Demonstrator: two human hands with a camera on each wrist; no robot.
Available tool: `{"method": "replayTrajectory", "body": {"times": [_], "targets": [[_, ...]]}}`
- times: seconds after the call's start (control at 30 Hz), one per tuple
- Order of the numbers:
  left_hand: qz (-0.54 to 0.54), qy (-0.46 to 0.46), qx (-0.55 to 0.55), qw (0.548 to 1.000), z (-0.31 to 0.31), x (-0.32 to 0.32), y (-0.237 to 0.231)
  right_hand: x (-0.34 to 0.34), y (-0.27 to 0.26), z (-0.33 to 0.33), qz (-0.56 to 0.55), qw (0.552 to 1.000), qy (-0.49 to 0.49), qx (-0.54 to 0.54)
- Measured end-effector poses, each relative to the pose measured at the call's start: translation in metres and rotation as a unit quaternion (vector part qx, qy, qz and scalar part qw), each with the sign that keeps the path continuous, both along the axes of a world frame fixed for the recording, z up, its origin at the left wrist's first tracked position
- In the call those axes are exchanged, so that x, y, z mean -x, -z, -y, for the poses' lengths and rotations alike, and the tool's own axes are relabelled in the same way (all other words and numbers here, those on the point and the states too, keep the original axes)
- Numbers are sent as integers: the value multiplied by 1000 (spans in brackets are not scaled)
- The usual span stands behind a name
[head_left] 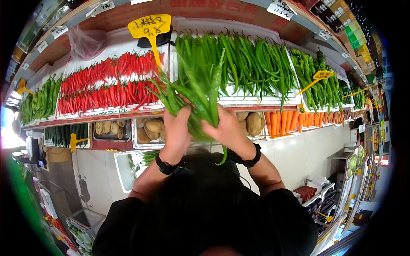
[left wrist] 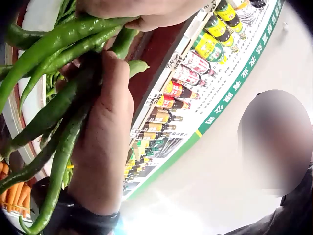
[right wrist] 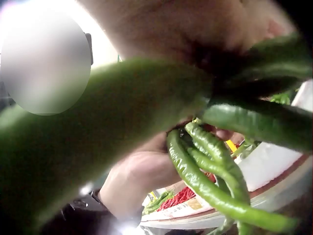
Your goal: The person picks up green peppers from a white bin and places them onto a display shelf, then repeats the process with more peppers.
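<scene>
Both hands hold a bunch of long green peppers (head_left: 214, 87) over the front edge of the stall. The left hand (head_left: 177, 130) has its fingers curled round the bunch's left side. From the other side the right hand (head_left: 228, 132) grips more of the peppers, and one pepper (head_left: 224, 155) hangs below it. In the left wrist view several peppers (left wrist: 58, 110) stick out from the grasp of the right hand (left wrist: 105, 142). The right wrist view has the left hand (right wrist: 146, 169) round a few peppers (right wrist: 210, 181), with a blurred pepper (right wrist: 98, 117) close to the camera.
Behind the hands lie green peppers (head_left: 243, 59) in a white tray, with red peppers (head_left: 106, 94) to the left. Potatoes (head_left: 153, 125) and carrots (head_left: 284, 122) sit on the lower level. A yellow price sign (head_left: 149, 26) stands near the red peppers.
</scene>
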State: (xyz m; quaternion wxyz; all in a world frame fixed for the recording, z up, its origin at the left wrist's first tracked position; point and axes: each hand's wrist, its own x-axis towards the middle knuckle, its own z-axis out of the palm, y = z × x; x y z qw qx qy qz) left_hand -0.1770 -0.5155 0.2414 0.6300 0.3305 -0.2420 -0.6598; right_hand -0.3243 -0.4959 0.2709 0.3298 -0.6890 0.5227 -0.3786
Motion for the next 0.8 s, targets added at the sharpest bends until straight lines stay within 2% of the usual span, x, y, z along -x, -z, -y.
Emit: {"method": "replayTrajectory", "body": {"times": [0.23,0.33,0.4,0.5,0.57,0.7,0.8], "targets": [[13,-71,37,997,0,-3,0,-8,4,9,-11,1000,19,18],[87,-16,8,996,0,-13,0,-10,11,11,-40,997,42,42],[117,-17,32,993,-1,-13,2,-9,6,11,-62,995,56,62],[152,19,49,987,-1,-21,5,-2,12,19,-29,998,33,34],[162,25,52,985,2,-27,11,3,11,18,-59,997,31,32],[26,51,-50,997,7,-52,-7,19,7,14,-143,990,-6,2],[-43,139,-42,988,14,-78,-2,33,-8,9,-143,989,-33,-27]]}}
